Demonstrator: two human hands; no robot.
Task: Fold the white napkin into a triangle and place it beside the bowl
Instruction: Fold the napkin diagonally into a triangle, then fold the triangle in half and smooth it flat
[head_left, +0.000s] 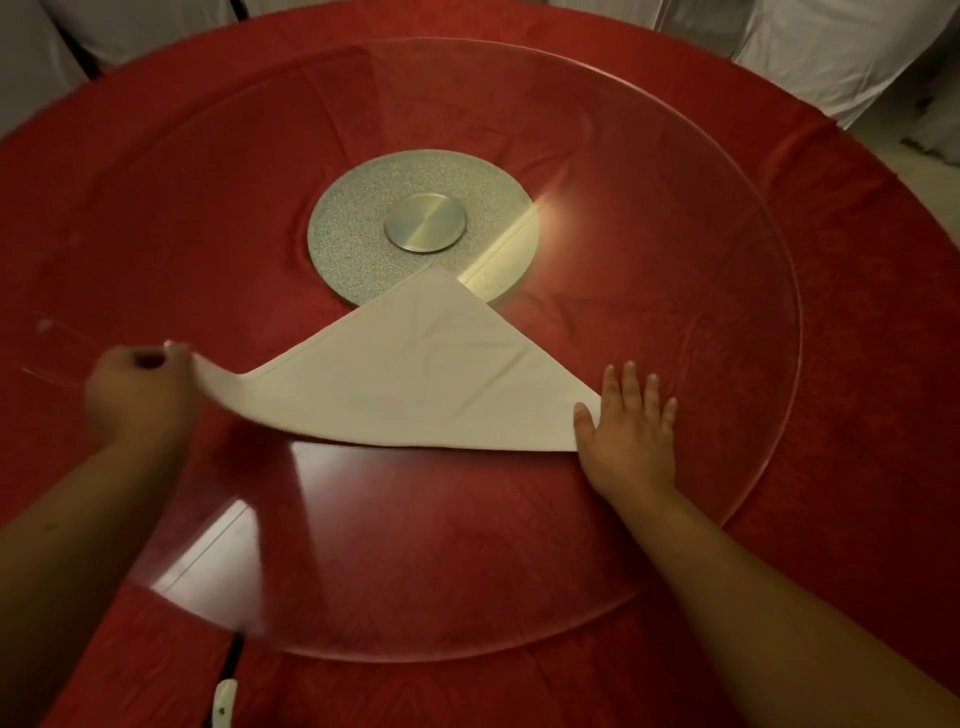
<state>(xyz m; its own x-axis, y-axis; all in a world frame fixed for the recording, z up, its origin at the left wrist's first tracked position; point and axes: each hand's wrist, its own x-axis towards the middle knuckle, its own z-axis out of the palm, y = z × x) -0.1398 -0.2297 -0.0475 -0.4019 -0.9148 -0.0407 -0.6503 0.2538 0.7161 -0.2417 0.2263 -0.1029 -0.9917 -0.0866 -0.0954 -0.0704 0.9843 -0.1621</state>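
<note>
Single head view, looking forward and down, close over round table (857, 260).

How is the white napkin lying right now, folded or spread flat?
Folded into a triangle. The white napkin lies on the glass turntable; the left hand lifts one corner, the right hand presses another.

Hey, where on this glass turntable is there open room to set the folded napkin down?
The glass turntable is bare along its far arc beyond the metal hub, on its right side past the right hand, and on the near stretch between both forearms. The busy part is the middle, where the white napkin lies, pinched by the left hand. No bowl is visible.
</note>
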